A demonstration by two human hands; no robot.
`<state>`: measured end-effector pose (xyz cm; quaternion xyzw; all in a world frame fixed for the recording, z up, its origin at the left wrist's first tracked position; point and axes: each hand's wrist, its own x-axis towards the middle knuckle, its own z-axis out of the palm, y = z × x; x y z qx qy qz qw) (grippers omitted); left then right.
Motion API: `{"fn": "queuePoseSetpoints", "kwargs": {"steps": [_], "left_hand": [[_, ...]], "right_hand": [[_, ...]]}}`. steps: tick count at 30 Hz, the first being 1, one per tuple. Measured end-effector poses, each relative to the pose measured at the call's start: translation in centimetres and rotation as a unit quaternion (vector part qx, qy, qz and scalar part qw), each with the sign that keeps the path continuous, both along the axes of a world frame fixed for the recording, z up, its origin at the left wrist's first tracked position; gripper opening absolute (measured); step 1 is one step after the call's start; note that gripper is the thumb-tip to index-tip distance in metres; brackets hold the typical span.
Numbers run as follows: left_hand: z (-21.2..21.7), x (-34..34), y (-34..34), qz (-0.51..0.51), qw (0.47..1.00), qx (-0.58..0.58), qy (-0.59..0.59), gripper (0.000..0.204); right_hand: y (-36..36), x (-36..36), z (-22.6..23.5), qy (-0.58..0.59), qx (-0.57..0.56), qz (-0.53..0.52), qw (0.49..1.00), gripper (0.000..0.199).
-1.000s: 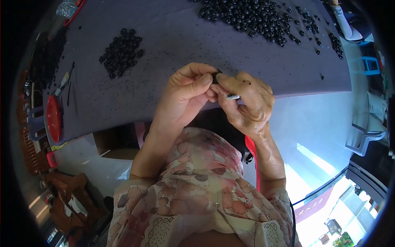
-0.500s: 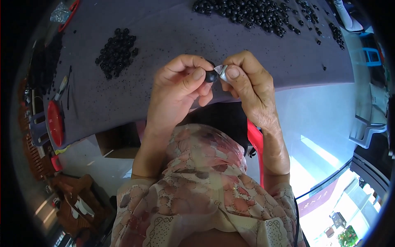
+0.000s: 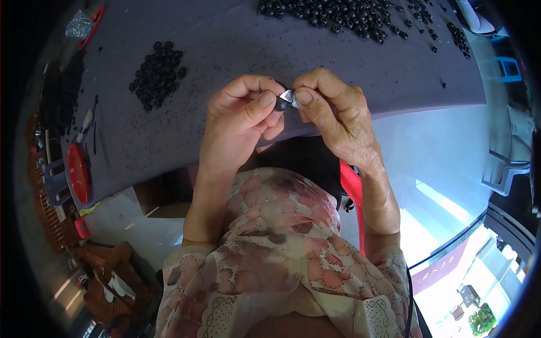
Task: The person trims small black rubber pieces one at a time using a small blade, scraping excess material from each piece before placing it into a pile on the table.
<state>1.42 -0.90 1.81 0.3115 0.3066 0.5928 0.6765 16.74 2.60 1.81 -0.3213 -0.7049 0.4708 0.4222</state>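
Note:
Over the near edge of the dark cloth-covered table (image 3: 225, 42), my left hand (image 3: 236, 121) pinches a round black bead (image 3: 281, 105) between thumb and fingers. My right hand (image 3: 341, 115) is closed on a small silvery metal blade (image 3: 288, 96), most of it hidden behind the thumb and fingers. The blade's pointed tip lies against the right side of the bead. To the left, a small heap of black beads (image 3: 158, 73) sits on the cloth. A much larger heap of black beads (image 3: 344, 18) spreads along the far side.
Dark crumbs are scattered over the cloth. A red dish (image 3: 79, 173) stands at the left table edge, below a light-handled tool (image 3: 85, 124). A clear plastic bag (image 3: 79, 25) lies far left. A red chair (image 3: 351, 183) is beside my right forearm; a blue stool (image 3: 508, 69) stands at right.
The blade has turned and now covers more of the bead's right side. Both hands keep their grip and appear slightly further left in the picture.

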Motion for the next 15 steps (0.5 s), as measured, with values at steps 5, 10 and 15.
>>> {"fn": "queuePoseSetpoints", "kwargs": {"steps": [5, 10, 15], "left_hand": [[-0.21, -0.23, 0.14, -0.003, 1.0, 0.005, -0.008, 0.01], [-0.41, -0.53, 0.13, -0.002, 1.0, 0.003, -0.007, 0.01], [-0.34, -0.56, 0.1, 0.015, 1.0, -0.012, 0.013, 0.01]], "right_hand": [[0.09, -0.03, -0.14, -0.003, 0.009, 0.014, 1.0, 0.011], [-0.07, -0.22, -0.65, -0.043, 0.08, -0.003, 0.996, 0.014], [-0.22, -0.41, -0.66, -0.082, 0.109, 0.002, 0.991, 0.021]]}}
